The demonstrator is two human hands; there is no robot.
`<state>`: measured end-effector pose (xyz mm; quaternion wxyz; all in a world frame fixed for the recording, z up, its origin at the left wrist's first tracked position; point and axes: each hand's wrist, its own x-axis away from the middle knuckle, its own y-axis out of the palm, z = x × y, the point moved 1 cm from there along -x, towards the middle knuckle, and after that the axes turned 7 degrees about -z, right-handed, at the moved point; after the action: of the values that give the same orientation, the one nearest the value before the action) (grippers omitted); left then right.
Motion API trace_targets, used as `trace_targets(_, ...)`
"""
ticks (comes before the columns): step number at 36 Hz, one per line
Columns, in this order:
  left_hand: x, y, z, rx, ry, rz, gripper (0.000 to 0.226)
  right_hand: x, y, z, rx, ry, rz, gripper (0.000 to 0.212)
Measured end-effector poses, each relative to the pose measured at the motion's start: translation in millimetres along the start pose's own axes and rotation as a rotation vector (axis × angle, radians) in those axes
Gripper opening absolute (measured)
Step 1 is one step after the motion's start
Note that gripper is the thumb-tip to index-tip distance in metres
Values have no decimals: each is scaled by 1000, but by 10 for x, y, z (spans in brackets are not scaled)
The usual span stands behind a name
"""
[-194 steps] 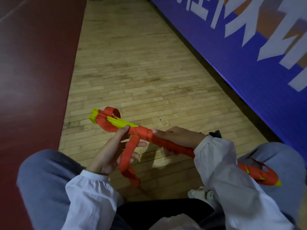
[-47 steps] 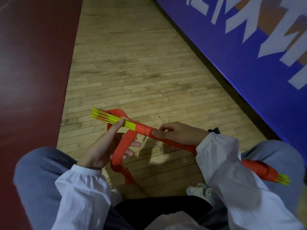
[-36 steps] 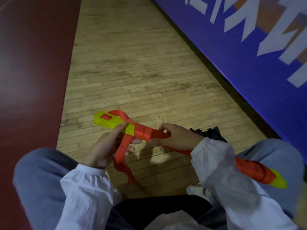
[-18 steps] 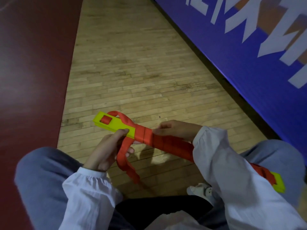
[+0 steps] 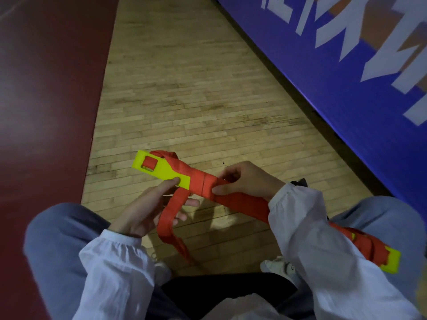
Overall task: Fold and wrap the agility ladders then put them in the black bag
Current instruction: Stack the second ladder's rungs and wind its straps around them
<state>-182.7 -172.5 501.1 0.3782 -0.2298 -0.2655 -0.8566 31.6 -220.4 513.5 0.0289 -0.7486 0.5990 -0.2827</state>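
Ladder bundle (image 5: 242, 204) slanting from far left down to near right, right hand (image 5: 248, 181) pinching its wrapped middle, left hand (image 5: 147, 209) gripping its yellow end and loose strap (image 5: 169, 219).

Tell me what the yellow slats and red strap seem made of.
Yellow slats: likely rigid plastic, smooth, flat with crisp straight edges and a cut slot. Red strap: looks like woven fabric webbing, matte; it wraps the bundle in soft folds and its loose tail hangs limp by the left hand.
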Motion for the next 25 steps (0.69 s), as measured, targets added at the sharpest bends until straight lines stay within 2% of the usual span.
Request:
trace_targets(13, -1, 33, 93, 24, 96, 40, 43, 87, 49, -36, 163, -83, 186, 28)
trace_targets(22, -37, 106, 128, 2, 137, 139, 49, 141, 132, -77, 277, -128, 204, 32)
trace_targets(25, -68, 97, 107, 13, 154, 189, 44, 140, 145, -83, 294, -153, 197, 32)
